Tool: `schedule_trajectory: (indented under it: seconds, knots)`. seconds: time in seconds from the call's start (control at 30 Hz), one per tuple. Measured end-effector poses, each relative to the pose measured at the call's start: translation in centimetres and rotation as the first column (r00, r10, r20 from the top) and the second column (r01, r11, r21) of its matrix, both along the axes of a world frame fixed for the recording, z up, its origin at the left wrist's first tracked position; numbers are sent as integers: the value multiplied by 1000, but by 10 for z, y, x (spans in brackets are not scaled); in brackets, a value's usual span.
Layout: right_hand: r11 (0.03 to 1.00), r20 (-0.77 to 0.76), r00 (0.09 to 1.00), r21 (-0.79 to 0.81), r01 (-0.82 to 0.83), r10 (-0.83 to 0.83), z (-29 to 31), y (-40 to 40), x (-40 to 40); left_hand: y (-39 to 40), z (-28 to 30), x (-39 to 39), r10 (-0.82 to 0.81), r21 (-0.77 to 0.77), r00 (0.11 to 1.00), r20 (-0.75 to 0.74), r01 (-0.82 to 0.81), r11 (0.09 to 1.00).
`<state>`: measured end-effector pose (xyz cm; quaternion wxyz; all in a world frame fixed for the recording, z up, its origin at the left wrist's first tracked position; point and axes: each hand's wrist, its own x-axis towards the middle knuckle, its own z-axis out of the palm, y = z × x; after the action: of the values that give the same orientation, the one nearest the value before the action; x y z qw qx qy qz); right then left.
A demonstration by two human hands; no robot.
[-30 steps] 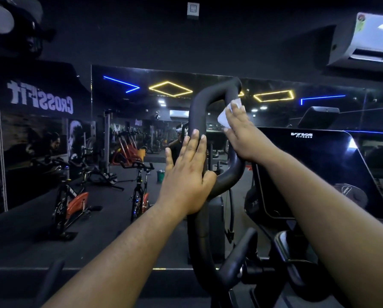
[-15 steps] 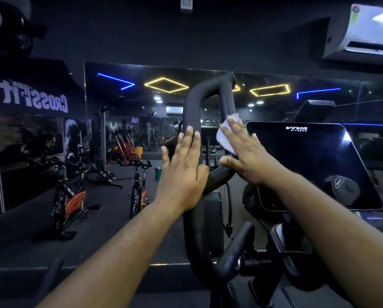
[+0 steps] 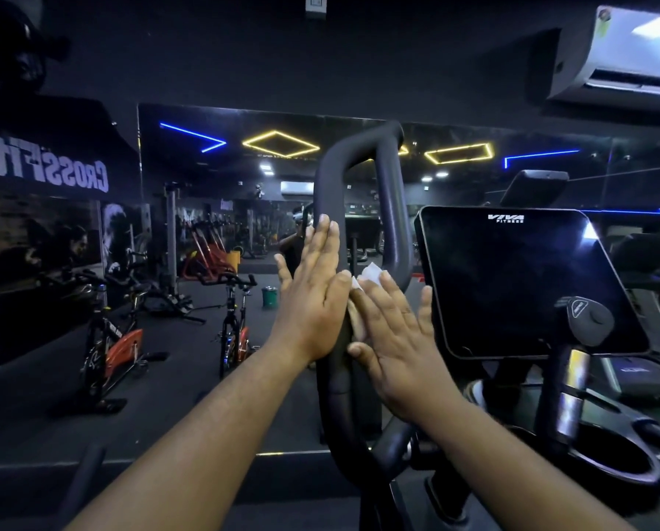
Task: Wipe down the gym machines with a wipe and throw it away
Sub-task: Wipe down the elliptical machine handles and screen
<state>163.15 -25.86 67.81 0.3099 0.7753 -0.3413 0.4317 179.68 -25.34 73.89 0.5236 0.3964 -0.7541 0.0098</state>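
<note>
Pressing flat against the black loop handle [image 3: 330, 193] at the centre of the frame, the left hand [image 3: 313, 300] lies open with its fingers straight and close together, pointing up; its palm and fingers rest on the left limb of the loop, and nothing is held in it; the thumb stands out to the left. The right hand [image 3: 393, 339] is just beside it, lower and to the right, also open, fingers straight and spread; it presses a white wipe [image 3: 370, 274] against the inner side of the same limb; the wipe shows above the fingertips as a crumpled white corner and again as a pale strip between the two hands, the rest hidden under the palm; the thumb lies low against the bar. The two hands almost touch across the handle; whether they do, I cannot tell.

The right limb of the loop rises behind the right hand's fingers, apart from them. To the right of the handle stands a dark screen [image 3: 519, 285], tilted back, with a white logo at its top edge; below it, at the lower right, sits a black cup holder [image 3: 604, 465]. A wide mirror [image 3: 221, 231] fills the middle left of the frame; spin bikes [image 3: 117, 346] stand at the left, a green bucket [image 3: 269, 297] near the centre; an air conditioner [image 3: 627, 51] hangs at the upper right.
</note>
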Motion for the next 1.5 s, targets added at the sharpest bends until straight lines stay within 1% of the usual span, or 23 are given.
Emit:
schedule_trajectory:
  seconds: [0.03,0.1,0.2,0.3,0.5,0.63,0.8,0.87,0.9,0.93,0.97,1.0,1.03,1.1,1.13,1.2,1.23,1.27,1.33,1.37,1.43,1.5]
  knots:
    - [999,-14,999,2,41,-41,7,-3,-5,0,0,0,6,2,1000,8,-6,1000]
    - [993,26,996,81,83,-85,25,-8,-12,1,0,0,25,0,999,28,-25,1000]
    - [959,97,995,282,9,-38,59,-10,-18,3,0,1,58,-2,996,60,-58,998]
    - [912,99,995,407,-44,3,95,-17,-25,4,2,1,106,-6,989,105,-106,994]
    - [864,-9,999,501,46,-49,147,-47,-27,6,4,0,141,8,978,152,-144,990]
    - [856,23,998,514,44,-65,175,-67,-19,9,4,0,169,15,968,184,-175,985]
    - [886,124,988,464,20,-87,204,-83,-12,12,9,-1,222,19,949,224,-232,972]
    - [900,137,982,431,62,-133,210,-86,-8,13,10,-1,246,16,938,244,-257,966]
    - [913,117,974,386,135,-194,212,-87,-6,14,10,-1,254,16,934,250,-266,964]
    - [925,90,959,300,231,-268,214,-87,-5,15,10,-1,260,17,931,256,-273,962]
    - [933,83,941,186,309,-328,215,-85,-4,16,10,-2,264,19,928,261,-278,960]
    - [941,115,934,76,331,-338,216,-83,-3,16,10,-1,268,20,926,264,-283,959]
    - [951,165,938,-6,311,-305,218,-81,-3,17,11,-2,269,21,926,266,-285,958]
    - [980,301,941,-71,186,-157,225,-76,-2,17,10,-1,269,24,925,270,-285,958]
    - [989,358,930,-80,124,-88,231,-77,-1,17,10,-1,268,26,925,270,-285,958]
    - [994,399,916,-80,76,-37,244,-84,3,16,10,-1,266,27,927,265,-283,959]
    - [993,391,918,-71,97,-62,251,-90,5,15,10,-1,266,25,928,262,-282,959]
    - [988,355,927,-44,149,-123,256,-96,7,15,10,-1,264,27,928,262,-280,960]
    - [968,237,940,3,252,-246,263,-106,10,15,9,0,264,25,931,253,-279,960]
    - [964,215,940,35,265,-267,263,-109,13,15,9,0,262,28,933,248,-278,960]
    - [957,217,932,76,281,-291,259,-109,18,16,10,0,256,39,936,242,-273,961]
    - [956,157,945,114,272,-288,249,-111,23,16,11,-1,259,38,936,240,-275,961]
